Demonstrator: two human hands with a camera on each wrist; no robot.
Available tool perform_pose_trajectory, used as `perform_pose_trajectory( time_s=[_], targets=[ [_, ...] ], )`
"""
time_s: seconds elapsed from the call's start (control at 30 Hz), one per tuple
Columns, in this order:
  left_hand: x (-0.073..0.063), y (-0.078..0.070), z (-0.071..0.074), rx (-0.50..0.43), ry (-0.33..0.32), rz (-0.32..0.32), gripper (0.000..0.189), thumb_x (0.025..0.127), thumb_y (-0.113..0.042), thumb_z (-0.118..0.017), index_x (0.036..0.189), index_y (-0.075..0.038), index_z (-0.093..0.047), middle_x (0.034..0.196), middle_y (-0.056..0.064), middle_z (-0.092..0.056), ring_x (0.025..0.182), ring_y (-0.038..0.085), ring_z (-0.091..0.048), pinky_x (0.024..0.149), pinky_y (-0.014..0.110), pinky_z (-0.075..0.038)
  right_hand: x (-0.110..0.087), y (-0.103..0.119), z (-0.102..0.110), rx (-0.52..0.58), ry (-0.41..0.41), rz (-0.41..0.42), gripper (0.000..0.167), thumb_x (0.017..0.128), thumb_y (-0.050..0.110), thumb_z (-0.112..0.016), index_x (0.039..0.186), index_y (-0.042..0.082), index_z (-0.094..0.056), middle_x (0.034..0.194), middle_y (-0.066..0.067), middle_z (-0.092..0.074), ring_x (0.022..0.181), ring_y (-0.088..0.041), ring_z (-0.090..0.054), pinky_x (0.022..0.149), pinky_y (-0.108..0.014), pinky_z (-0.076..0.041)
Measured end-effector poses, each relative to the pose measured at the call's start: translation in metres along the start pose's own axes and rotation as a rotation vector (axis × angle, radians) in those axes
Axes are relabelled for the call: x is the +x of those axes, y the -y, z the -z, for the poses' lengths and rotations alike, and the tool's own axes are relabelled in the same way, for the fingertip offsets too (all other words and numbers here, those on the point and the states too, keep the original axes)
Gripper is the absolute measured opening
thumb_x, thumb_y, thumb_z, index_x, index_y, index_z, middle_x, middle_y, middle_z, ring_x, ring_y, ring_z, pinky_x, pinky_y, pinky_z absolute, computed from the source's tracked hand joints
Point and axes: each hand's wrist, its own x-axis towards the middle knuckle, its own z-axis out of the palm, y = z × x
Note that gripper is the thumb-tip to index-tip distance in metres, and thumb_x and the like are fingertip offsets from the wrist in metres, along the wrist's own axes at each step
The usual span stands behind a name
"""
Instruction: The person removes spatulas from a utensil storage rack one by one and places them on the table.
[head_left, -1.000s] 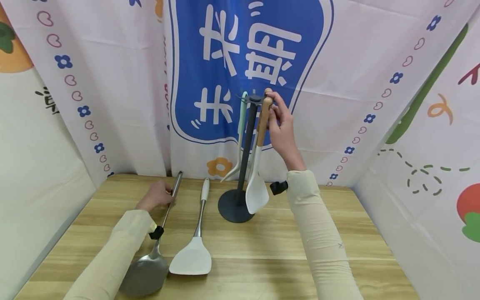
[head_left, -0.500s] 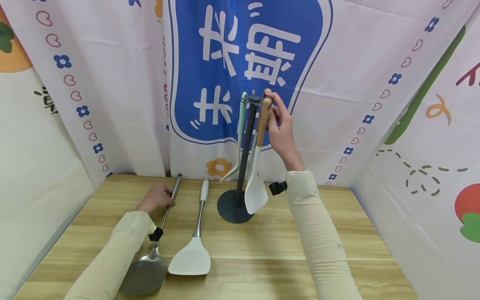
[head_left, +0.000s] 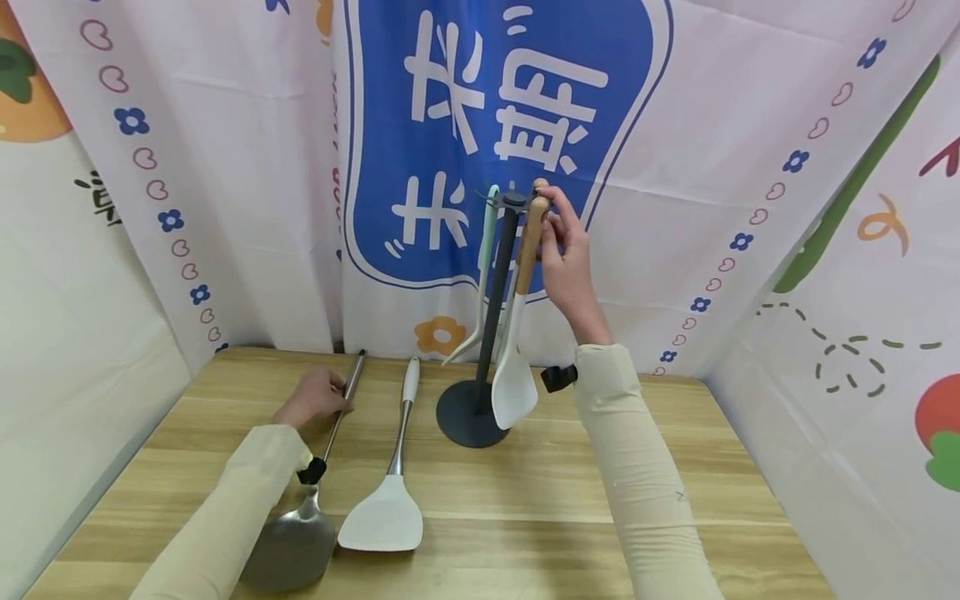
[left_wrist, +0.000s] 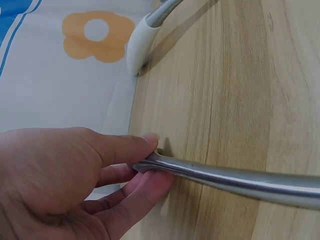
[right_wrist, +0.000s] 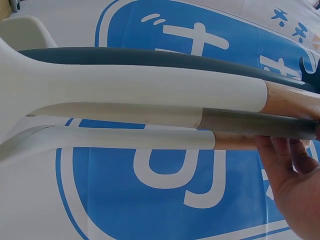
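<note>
My left hand (head_left: 312, 398) pinches the metal handle of a steel wok spatula (head_left: 288, 546), which lies on the table at the left. In the left wrist view, thumb and fingers close around the handle's end (left_wrist: 165, 162). At the top of a black utensil stand (head_left: 467, 421), my right hand (head_left: 567, 258) holds a wooden-handled utensil (right_wrist: 235, 141) near its upper end. Its lower part is mostly hidden in the head view. In front of it hangs a white turner (head_left: 514, 387) with a wooden handle. The right wrist view also shows a grey-brown handle (right_wrist: 260, 122) between them.
A white spatula (head_left: 382, 517) with a steel neck lies between the metal one and the stand. On the stand's left side hangs a mint-handled utensil (head_left: 486, 237). A printed curtain (head_left: 637, 250) rises behind the wooden table (head_left: 600, 500).
</note>
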Motion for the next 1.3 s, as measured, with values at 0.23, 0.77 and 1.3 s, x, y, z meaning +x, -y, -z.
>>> perform_pose_trajectory(
  time_s=[0.23, 0.77, 1.3],
  targets=[
    [0.000, -0.004, 0.003, 0.003, -0.010, -0.009, 0.033, 0.084, -0.001, -0.076, 0.106, 0.021, -0.063, 0.079, 0.020, -0.070, 0.058, 0.015, -0.065, 0.057, 0.027, -0.054, -0.004, 0.029, 0.000, -0.005, 0.002, -0.016, 0.039, 0.107, -0.004, -0.036, 0.145, -0.005, -0.044, 0.156, -0.017, -0.045, 0.102, -0.029, -0.062, 0.071, -0.020, -0.052],
    [0.016, -0.042, 0.011, 0.137, -0.071, -0.079, 0.047, 0.092, -0.014, -0.070, 0.127, 0.016, -0.059, 0.124, 0.037, -0.061, 0.115, 0.049, -0.059, 0.097, 0.059, -0.051, -0.004, 0.030, -0.001, -0.006, 0.011, -0.026, 0.039, 0.108, -0.003, -0.037, 0.145, -0.003, -0.045, 0.157, -0.014, -0.044, 0.111, -0.042, -0.062, 0.085, -0.034, -0.061],
    [0.050, -0.126, -0.013, -0.129, -0.216, -0.327, 0.038, 0.100, -0.015, -0.066, 0.130, 0.008, -0.063, 0.119, 0.024, -0.068, 0.107, 0.037, -0.066, 0.095, 0.049, -0.056, -0.008, 0.033, 0.000, 0.011, 0.019, -0.025, 0.039, 0.107, -0.003, -0.037, 0.145, -0.003, -0.045, 0.157, -0.017, -0.043, 0.108, -0.041, -0.062, 0.076, -0.022, -0.056]
  ],
)
